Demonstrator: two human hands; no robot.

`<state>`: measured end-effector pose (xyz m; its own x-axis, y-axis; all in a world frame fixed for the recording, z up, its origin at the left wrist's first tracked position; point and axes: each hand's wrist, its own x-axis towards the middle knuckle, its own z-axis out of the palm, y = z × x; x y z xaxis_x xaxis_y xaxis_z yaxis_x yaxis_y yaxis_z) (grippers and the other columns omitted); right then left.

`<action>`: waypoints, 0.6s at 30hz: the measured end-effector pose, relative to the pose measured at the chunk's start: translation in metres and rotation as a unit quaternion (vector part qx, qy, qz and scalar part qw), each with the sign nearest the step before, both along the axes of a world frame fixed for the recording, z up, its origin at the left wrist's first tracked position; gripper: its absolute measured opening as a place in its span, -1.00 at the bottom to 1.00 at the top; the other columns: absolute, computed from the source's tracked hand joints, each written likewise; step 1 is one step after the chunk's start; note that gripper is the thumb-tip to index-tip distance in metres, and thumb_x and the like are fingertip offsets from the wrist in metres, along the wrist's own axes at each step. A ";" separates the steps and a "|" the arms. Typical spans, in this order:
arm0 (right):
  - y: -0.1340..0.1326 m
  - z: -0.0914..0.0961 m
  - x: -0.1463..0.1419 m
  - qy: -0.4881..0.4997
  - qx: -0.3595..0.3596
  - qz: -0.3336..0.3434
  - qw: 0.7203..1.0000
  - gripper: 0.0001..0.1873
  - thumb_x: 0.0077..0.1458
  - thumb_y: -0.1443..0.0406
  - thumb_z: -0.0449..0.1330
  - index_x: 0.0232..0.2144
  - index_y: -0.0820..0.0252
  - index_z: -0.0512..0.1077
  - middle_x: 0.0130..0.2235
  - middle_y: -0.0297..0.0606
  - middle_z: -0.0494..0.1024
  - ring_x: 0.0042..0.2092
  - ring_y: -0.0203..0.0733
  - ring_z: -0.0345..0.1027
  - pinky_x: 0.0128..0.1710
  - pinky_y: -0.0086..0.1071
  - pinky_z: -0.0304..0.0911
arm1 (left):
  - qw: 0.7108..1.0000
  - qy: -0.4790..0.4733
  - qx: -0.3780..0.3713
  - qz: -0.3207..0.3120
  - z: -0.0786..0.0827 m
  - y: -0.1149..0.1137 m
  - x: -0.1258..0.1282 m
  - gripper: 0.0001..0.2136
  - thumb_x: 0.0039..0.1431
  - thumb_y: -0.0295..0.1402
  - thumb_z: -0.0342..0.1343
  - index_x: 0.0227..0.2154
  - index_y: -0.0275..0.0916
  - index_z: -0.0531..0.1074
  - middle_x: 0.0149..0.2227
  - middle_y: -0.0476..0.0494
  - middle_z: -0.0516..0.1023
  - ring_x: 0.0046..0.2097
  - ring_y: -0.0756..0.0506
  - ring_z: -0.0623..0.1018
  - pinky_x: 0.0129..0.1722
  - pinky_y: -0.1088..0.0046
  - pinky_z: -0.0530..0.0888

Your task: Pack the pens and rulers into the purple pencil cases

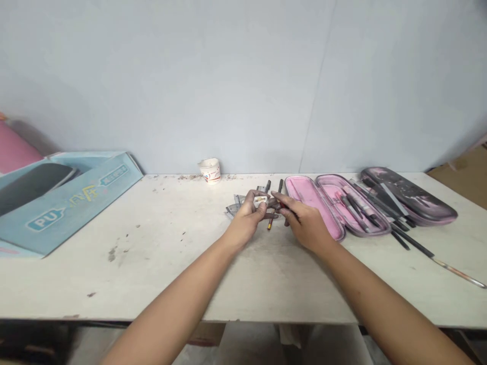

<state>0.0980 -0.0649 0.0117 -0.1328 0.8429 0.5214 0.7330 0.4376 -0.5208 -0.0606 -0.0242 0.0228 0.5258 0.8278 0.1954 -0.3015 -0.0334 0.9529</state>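
Note:
My left hand (250,210) is closed around a small white block (261,199) with a yellowish mark on top, which looks like a pencil sharpener. Close by on its right, my right hand (300,215) pinches a thin, dark reddish stick (279,206), apparently a pencil and mostly hidden by the fingers. Both sets of fingertips are smudged dark and nearly meet. Beneath them lie grey, partly see-through flat pieces (236,199), a black pencil (280,185) and a dark pencil with a yellow band (270,223). The fingers cover much of this pile.
An unzipped pink pencil case (314,203) with several pens lies to the right, beside a dark case (414,197) and loose dark sticks (413,242). A paper cup (210,170) stands near the wall. On the left is a blue box (76,208). Dark crumbs dot the table (152,274).

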 end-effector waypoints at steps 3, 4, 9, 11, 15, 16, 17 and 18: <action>0.000 0.003 0.003 -0.035 0.025 -0.051 0.998 -0.56 0.19 0.26 -0.09 0.12 0.02 0.19 -0.02 -0.31 0.47 -0.18 -0.25 0.40 -0.23 -0.42 0.24 | 1.000 0.024 0.017 0.005 0.000 -0.001 0.001 -0.75 0.12 -0.22 0.07 -0.24 -0.20 0.16 -0.13 -0.16 0.50 -0.12 -0.10 0.51 -0.09 0.27 0.39; 0.000 0.005 0.007 -0.043 0.028 -0.090 0.995 -0.57 0.19 0.25 -0.10 0.11 0.05 0.20 -0.03 -0.28 0.48 -0.16 -0.23 0.40 -0.22 -0.41 0.23 | 0.999 0.036 0.022 0.003 0.000 -0.001 0.002 -0.75 0.12 -0.21 0.07 -0.24 -0.20 0.16 -0.12 -0.18 0.50 -0.11 -0.10 0.51 -0.10 0.28 0.39; 0.001 0.013 0.049 -0.131 -0.024 -0.353 0.926 -0.59 0.17 0.20 -0.12 -0.08 0.25 0.38 -0.22 -0.08 0.53 -0.16 -0.04 0.36 -0.23 -0.29 0.20 | 0.993 0.099 0.060 -0.016 -0.006 -0.001 0.003 -0.73 0.13 -0.19 0.05 -0.23 -0.20 0.14 -0.04 -0.28 0.46 -0.08 -0.10 0.47 -0.11 0.29 0.38; 0.001 0.010 0.069 -0.190 -0.068 -0.401 0.894 -0.58 0.15 0.20 -0.12 -0.19 0.34 0.44 -0.25 0.02 0.52 -0.10 0.07 0.30 -0.20 -0.23 0.18 | 0.989 0.122 0.079 -0.016 -0.008 -0.001 0.004 -0.75 0.15 -0.20 0.03 -0.23 -0.20 0.14 -0.01 -0.30 0.44 -0.07 -0.09 0.46 -0.12 0.31 0.38; -0.001 -0.001 0.092 -0.236 -0.147 -0.433 0.858 -0.55 0.12 0.18 -0.10 -0.24 0.39 0.47 -0.15 0.12 0.45 -0.06 0.19 0.23 -0.18 -0.10 0.16 | 0.984 0.143 0.107 -0.011 -0.009 -0.004 0.005 -0.80 0.18 -0.24 -0.02 -0.24 -0.20 0.12 -0.03 -0.30 0.45 -0.09 -0.06 0.46 -0.16 0.35 0.38; -0.001 -0.003 0.093 -0.235 -0.148 -0.433 0.857 -0.54 0.11 0.17 -0.10 -0.21 0.39 0.46 -0.13 0.13 0.44 -0.05 0.19 0.22 -0.18 -0.09 0.15 | 0.983 0.145 0.109 -0.008 -0.008 -0.005 0.004 -0.81 0.18 -0.25 -0.03 -0.23 -0.20 0.12 -0.04 -0.30 0.46 -0.11 -0.05 0.47 -0.17 0.36 0.38; -0.001 -0.004 0.093 -0.235 -0.142 -0.427 0.862 -0.53 0.12 0.16 -0.10 -0.19 0.38 0.45 -0.12 0.13 0.42 -0.04 0.19 0.21 -0.17 -0.08 0.15 | 0.982 0.150 0.111 -0.004 -0.007 -0.005 0.002 -0.82 0.19 -0.26 -0.04 -0.23 -0.20 0.12 -0.06 -0.29 0.47 -0.13 -0.04 0.47 -0.19 0.38 0.38; 0.000 -0.005 0.092 -0.236 -0.132 -0.414 0.869 -0.53 0.12 0.16 -0.11 -0.18 0.37 0.44 -0.11 0.13 0.42 -0.04 0.18 0.20 -0.17 -0.09 0.14 | 0.980 0.159 0.116 0.004 -0.005 -0.005 -0.002 -0.83 0.19 -0.27 -0.05 -0.24 -0.20 0.12 -0.07 -0.28 0.48 -0.16 -0.03 0.47 -0.20 0.39 0.38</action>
<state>0.1897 -0.0650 0.0072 0.4292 0.8334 0.3482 0.8992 -0.4304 -0.0781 -0.0623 -0.0289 0.0180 0.5850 0.7846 0.2054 0.0111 -0.2610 0.9653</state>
